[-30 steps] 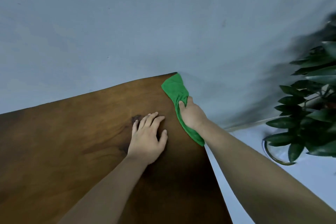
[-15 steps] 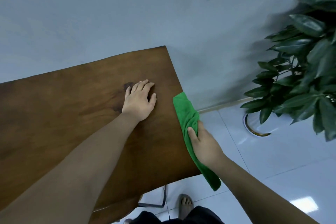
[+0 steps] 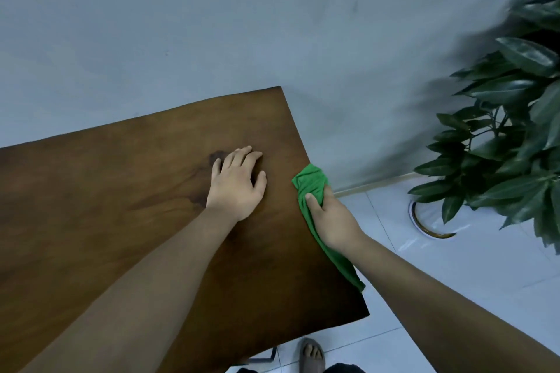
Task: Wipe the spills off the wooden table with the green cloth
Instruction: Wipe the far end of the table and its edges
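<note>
Right hand (image 3: 331, 219) grips green cloth (image 3: 312, 183) at table (image 3: 121, 221) edge — left hand (image 3: 236, 183) flat, empty.

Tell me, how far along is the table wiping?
Done: I can't tell; no wet spill shows on the wooden table. In hand: the right hand presses the green cloth along the table's right edge, while the left hand rests flat. Left: maybe the dark patch by its fingertips, possibly just grain.

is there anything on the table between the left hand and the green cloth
No. In the head view, only bare wooden table lies between the left hand, resting flat, and the green cloth that the right hand grips at the table's right edge.
</note>
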